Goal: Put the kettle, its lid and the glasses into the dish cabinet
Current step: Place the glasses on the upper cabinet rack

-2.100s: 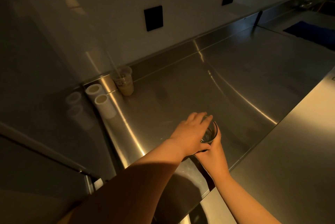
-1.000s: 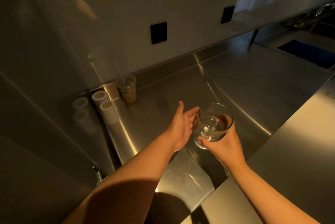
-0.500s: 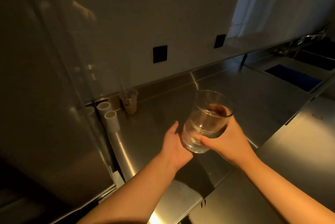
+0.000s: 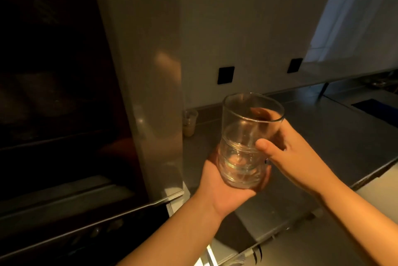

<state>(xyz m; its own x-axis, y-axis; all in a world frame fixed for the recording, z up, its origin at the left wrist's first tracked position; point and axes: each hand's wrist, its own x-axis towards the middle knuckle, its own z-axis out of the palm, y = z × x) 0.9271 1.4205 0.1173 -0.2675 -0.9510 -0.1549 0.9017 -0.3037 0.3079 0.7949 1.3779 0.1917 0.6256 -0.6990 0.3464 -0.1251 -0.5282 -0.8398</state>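
A stack of clear glasses (image 4: 247,134) is held up in front of me, above the steel counter (image 4: 336,136). My right hand (image 4: 297,153) grips its side, thumb in front and fingers behind the glass. My left hand (image 4: 224,188) cups the stack's base from below, fingers curled round the bottom. The dish cabinet (image 4: 64,115) stands to the left, its dark open interior showing shelves; its steel side panel (image 4: 150,85) is right next to the glasses. Neither the kettle nor its lid is in view.
A plastic cup (image 4: 190,122) with a brownish drink stands at the back of the counter by the cabinet. Two black wall sockets (image 4: 225,75) sit on the backsplash. A sink with a dark blue mat (image 4: 379,109) lies at far right.
Both hands have lifted the glasses off the counter, up and to the left toward the cabinet. My left hand moved from beside the glass to under its base. My view turned left.
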